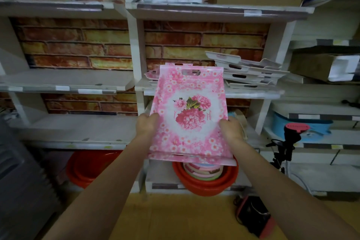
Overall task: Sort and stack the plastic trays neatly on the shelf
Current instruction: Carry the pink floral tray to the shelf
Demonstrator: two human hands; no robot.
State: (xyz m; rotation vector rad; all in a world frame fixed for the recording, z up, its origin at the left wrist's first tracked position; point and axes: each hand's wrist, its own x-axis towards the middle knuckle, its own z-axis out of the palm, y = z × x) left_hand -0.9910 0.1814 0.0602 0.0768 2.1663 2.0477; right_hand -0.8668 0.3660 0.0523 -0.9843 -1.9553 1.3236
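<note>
pink floral tray held by both long edges, facing the shelf

a person stands before the white shelving and holds a flat rectangular pink plastic tray with a printed flower pattern (pixel 190 115) out in front, its decorated face turned up toward them. the left hand (pixel 147 124) grips the left long edge, fingers curled round the rim; the right hand (pixel 230 128) grips the right long edge the same way. the far short end, with its cut-out handle slot, points at the middle shelf (pixel 253 93).

on that shelf, to the right, sits an untidy pile of white plastic trays (pixel 247 70), skewed against one another. more pink flowered trays (pixel 153 76) lie just behind the held one, partly hidden by it.

the tray looks thin, light and fairly stiff, likely to flex a little if held by one corner. its glossy surface looks smooth, probably slippery, so the raised rim is the sensible place to hold, as now, or the handle slots at the short ends. it seems unlikely to break, though stacked trays could slide on one another.
</note>
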